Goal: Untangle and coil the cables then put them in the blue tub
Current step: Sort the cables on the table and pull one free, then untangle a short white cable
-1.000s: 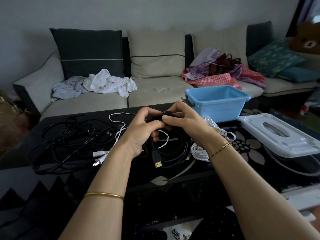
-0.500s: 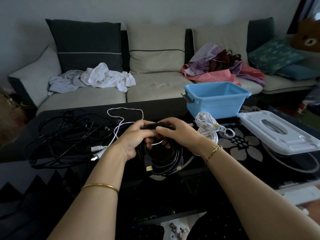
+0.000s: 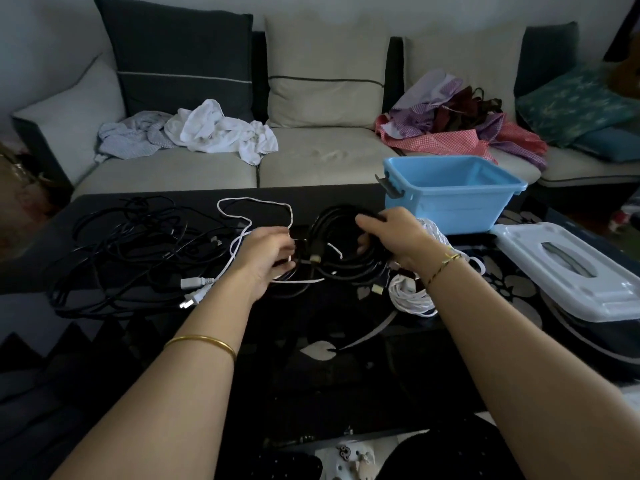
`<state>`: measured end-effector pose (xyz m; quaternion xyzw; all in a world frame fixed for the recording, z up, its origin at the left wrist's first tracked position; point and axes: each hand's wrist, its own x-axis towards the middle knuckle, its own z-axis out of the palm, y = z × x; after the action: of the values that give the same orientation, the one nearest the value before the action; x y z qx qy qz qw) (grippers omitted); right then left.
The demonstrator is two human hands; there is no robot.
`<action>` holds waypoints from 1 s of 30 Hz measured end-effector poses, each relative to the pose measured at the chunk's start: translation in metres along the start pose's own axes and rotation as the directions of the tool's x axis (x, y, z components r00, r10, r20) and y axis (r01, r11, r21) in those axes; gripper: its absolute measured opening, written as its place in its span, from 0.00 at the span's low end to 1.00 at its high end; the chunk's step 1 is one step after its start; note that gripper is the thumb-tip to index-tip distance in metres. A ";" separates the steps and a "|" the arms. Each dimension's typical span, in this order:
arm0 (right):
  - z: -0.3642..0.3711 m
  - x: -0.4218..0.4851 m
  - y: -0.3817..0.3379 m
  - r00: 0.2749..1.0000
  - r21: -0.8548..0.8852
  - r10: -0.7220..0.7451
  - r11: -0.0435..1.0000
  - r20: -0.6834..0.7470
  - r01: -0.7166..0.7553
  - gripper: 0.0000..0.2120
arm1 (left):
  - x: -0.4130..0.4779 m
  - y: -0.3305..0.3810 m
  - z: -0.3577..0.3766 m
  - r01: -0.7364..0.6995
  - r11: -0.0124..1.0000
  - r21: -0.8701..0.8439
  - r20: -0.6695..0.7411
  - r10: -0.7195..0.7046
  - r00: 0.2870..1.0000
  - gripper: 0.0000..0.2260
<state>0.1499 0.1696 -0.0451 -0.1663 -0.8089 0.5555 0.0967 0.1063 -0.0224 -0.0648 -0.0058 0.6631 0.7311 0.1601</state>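
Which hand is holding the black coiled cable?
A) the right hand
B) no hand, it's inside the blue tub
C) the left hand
A: the right hand curls its fingers round the black coiled cable; the left hand is apart from it.

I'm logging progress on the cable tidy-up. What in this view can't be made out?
All in the head view:
- Blue tub: near wall hides its floor, so contents unknown.
- Left hand: motion blur; its grip on the thin white cable is unclear.
- White coil: partly behind the right hand, which grips the black coil.
- Black tangle: too dim to count cables.
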 end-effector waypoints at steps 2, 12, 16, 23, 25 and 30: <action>0.001 0.026 -0.002 0.984 -0.056 0.029 0.998 -0.174 -0.039 0.17 | 0.017 -0.009 -0.013 -0.076 0.951 0.299 -0.164 0.129 0.978 0.13; 0.023 0.088 0.018 0.892 -0.087 0.282 0.939 -0.354 -0.332 0.19 | 0.031 -0.029 -0.055 0.054 0.145 0.988 -0.086 0.219 0.972 0.17; 0.031 0.082 0.015 0.873 -0.027 0.346 0.926 -0.343 -0.377 0.20 | 0.023 -0.031 -0.064 0.142 0.016 0.990 -0.141 0.288 0.947 0.16; 0.050 0.043 -0.013 0.865 -0.226 0.182 0.922 -0.467 -0.315 0.24 | 0.006 -0.013 -0.073 -0.003 0.129 0.992 -0.062 0.495 0.867 0.05; 0.059 0.023 -0.021 0.957 -0.299 -0.008 0.951 -0.291 -0.082 0.22 | -0.002 0.002 -0.073 -0.114 0.283 0.952 -0.034 0.468 0.883 0.03; 0.073 -0.023 -0.056 0.972 -0.006 -0.189 0.981 0.136 0.192 0.10 | -0.039 0.032 -0.059 -0.260 0.821 0.508 0.081 0.254 0.964 0.03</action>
<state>0.1372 0.0792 -0.0192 -0.0507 -0.8312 0.5458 0.0929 0.1237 -0.0912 -0.0320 0.1302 0.8279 0.5423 0.0591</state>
